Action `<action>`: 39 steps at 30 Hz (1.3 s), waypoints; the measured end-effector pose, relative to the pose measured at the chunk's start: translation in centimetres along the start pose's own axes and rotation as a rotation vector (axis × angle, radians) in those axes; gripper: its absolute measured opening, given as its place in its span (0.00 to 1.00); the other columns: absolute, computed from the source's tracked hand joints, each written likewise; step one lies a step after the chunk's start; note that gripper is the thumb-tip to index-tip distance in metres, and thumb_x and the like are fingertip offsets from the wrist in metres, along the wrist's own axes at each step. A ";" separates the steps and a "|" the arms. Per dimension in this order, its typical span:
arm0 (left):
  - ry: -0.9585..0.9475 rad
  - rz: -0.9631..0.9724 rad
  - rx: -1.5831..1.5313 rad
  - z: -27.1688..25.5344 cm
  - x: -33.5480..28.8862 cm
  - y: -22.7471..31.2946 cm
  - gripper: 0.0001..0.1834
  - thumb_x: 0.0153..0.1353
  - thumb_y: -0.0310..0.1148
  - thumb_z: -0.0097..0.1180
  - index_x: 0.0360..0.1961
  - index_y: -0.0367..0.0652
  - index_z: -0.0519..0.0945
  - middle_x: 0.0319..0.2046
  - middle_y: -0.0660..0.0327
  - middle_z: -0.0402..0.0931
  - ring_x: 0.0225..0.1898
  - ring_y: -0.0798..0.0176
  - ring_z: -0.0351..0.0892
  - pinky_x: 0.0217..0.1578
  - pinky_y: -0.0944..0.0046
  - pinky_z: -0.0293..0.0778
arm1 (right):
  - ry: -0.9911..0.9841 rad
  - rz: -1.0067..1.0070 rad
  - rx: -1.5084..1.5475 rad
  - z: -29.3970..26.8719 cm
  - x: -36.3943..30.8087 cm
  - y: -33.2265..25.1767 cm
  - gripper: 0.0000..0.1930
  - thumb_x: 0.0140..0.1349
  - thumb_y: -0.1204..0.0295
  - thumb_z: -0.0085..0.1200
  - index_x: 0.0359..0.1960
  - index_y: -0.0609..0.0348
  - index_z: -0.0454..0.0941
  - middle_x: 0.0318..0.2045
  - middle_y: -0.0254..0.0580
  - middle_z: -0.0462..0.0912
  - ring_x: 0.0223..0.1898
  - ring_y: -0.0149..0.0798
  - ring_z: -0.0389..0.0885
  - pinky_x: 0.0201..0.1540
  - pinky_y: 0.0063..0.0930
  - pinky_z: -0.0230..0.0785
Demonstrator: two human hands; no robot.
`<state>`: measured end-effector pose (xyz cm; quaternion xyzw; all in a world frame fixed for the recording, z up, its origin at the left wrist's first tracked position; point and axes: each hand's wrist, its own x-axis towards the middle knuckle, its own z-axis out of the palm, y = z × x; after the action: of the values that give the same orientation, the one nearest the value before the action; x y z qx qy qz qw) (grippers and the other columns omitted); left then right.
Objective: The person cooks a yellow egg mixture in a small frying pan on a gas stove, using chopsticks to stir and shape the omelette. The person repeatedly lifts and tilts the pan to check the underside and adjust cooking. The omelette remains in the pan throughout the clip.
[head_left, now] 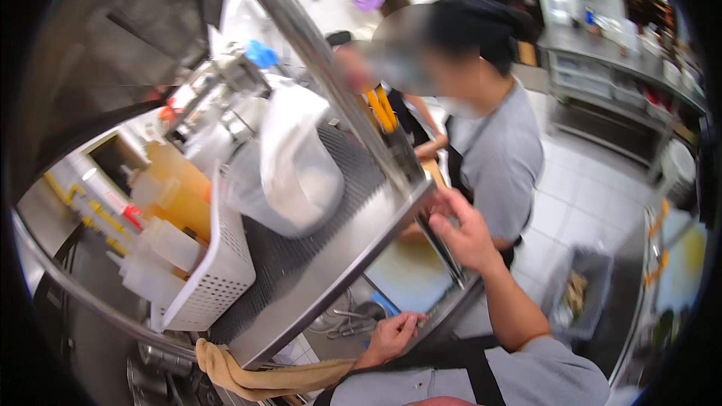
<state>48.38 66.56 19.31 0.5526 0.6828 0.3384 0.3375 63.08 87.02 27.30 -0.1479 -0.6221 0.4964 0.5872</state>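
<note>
My left hand (389, 338) is low in front of me, its fingers curled together at the edge of the lower steel counter. What they hold, if anything, is too small to make out. Beside the corner of a raised steel shelf (338, 256), my right hand (465, 231) has its thumb and fingers apart; I see nothing between them. Under the shelf lies a pale cutting board (406, 274), partly hidden by the shelf edge. Metal utensils (353, 323) lie near my left hand. A tan towel (263, 380) hangs over the shelf's near end.
On the shelf stand a white perforated basket (218, 271) of squeeze bottles (177, 188) and a clear tub (323, 180) with a white bag (289, 143). A co-worker in grey (504, 150) stands across from me. A grey bin (583, 289) sits on the tiled floor at right.
</note>
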 end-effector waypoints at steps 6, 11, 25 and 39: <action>0.199 -0.236 -0.223 2.7 4.6 3.2 0.16 0.70 0.36 0.42 0.49 0.42 0.79 0.26 0.66 0.75 0.26 0.75 0.70 0.29 0.73 0.69 | -0.707 0.326 0.616 -1.1 3.0 4.7 0.12 0.65 0.65 0.50 0.36 0.62 0.72 0.21 0.33 0.72 0.22 0.28 0.68 0.27 0.24 0.64; 0.271 -0.202 -0.159 7.0 7.7 3.5 0.25 0.66 0.39 0.50 0.61 0.40 0.66 0.28 0.63 0.76 0.27 0.71 0.74 0.29 0.70 0.71 | -0.849 0.218 0.517 -2.0 4.2 5.3 0.12 0.66 0.64 0.50 0.34 0.62 0.69 0.19 0.33 0.68 0.23 0.26 0.63 0.25 0.24 0.61; -0.055 -0.565 0.441 7.1 9.4 14.4 0.17 0.62 0.44 0.53 0.41 0.41 0.80 0.28 0.54 0.79 0.31 0.55 0.79 0.32 0.59 0.72 | -1.146 0.179 0.733 -2.0 7.0 6.4 0.17 0.66 0.59 0.49 0.39 0.62 0.68 0.21 0.48 0.75 0.21 0.43 0.73 0.27 0.32 0.66; 0.866 0.044 2.581 -7.5 13.6 51.9 0.12 0.52 0.20 0.58 0.39 0.37 0.80 0.33 0.58 0.80 0.38 0.59 0.77 0.40 0.64 0.73 | -1.222 0.228 0.707 -2.1 7.9 7.0 0.14 0.66 0.63 0.50 0.37 0.63 0.66 0.24 0.49 0.75 0.24 0.40 0.72 0.29 0.31 0.65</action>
<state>67.24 87.58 65.50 0.3331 0.5519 -0.3856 -0.6601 59.98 97.26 25.97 0.2917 -0.6222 0.7207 0.0911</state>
